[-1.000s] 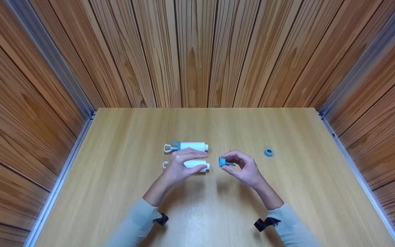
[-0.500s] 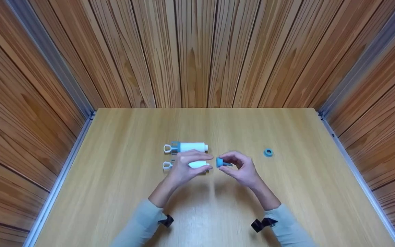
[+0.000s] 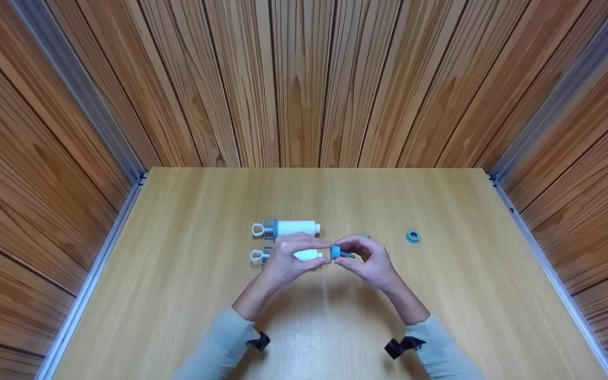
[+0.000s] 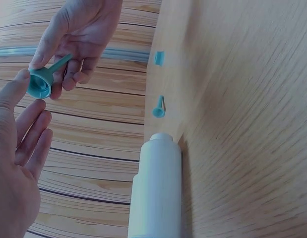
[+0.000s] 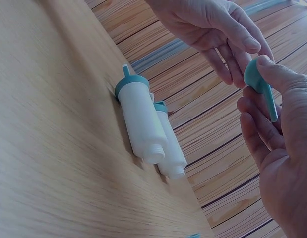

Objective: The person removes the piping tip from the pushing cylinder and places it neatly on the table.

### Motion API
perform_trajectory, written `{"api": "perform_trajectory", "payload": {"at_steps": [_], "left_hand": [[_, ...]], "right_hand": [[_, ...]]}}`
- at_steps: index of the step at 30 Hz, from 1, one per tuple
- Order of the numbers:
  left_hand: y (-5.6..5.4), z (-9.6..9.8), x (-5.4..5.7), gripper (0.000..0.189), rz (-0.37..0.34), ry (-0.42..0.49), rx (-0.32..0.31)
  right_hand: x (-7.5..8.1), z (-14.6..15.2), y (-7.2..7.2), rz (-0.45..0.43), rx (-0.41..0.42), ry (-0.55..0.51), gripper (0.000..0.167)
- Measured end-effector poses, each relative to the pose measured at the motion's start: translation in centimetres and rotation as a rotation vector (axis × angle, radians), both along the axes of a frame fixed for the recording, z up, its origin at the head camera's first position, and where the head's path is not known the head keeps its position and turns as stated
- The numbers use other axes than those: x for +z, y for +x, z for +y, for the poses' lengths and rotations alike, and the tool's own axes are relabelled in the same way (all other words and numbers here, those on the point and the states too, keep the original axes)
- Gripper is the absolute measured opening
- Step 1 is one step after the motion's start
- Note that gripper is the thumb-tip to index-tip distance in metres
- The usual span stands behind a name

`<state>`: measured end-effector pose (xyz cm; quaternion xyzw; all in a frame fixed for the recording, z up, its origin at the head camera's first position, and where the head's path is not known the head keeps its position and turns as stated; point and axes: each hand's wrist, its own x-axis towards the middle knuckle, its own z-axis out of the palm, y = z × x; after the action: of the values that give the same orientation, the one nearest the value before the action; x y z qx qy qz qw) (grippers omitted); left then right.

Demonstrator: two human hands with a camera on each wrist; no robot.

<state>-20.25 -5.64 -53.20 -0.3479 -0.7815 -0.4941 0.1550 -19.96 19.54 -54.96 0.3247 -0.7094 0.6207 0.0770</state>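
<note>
My right hand (image 3: 371,261) pinches a teal funnel-shaped nozzle (image 4: 40,83) between thumb and fingertips, its thin spout pointing right in the head view. My left hand (image 3: 284,258) comes from the other side, thumb and fingers held apart, the tips right at the nozzle's wide rim. Seen from the left wrist, the nozzle's hollow cup faces that hand. Both hands are raised above the table. Behind and below the left hand lie two white syringe-like cylinders (image 3: 296,227) with teal collars and white loop handles; the nearer one (image 3: 308,255) is partly hidden by that hand.
A teal ring (image 3: 412,236) lies on the wooden table (image 3: 203,211) to the right. A second teal nozzle (image 4: 158,110) lies between ring and cylinders, mostly hidden behind the right hand in the head view. Wood-panelled walls (image 3: 304,84) enclose the back and sides.
My left hand has moved right, over the nearer cylinder, up to the nozzle. My right hand has shifted slightly left with the nozzle, and the gap between the hands has closed.
</note>
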Motion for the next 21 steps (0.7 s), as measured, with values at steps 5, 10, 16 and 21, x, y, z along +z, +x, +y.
{"api": "perform_trajectory", "payload": {"at_steps": [5, 10, 16, 21], "left_hand": [[-0.15, 0.08, -0.13, 0.031, 0.017, -0.009, -0.001], [-0.24, 0.12, -0.05, 0.034, 0.058, -0.025, 0.006], [-0.21, 0.17, 0.16, 0.034, 0.085, -0.027, 0.003], [-0.19, 0.18, 0.21, 0.032, 0.087, -0.028, 0.001]], "right_hand": [[0.09, -0.07, 0.04, 0.000, 0.004, -0.003, 0.036], [0.08, -0.22, -0.02, 0.005, 0.010, -0.017, 0.033], [0.04, -0.15, -0.10, 0.009, 0.010, -0.013, 0.034], [-0.03, -0.05, -0.13, -0.004, 0.012, -0.004, 0.038]]}}
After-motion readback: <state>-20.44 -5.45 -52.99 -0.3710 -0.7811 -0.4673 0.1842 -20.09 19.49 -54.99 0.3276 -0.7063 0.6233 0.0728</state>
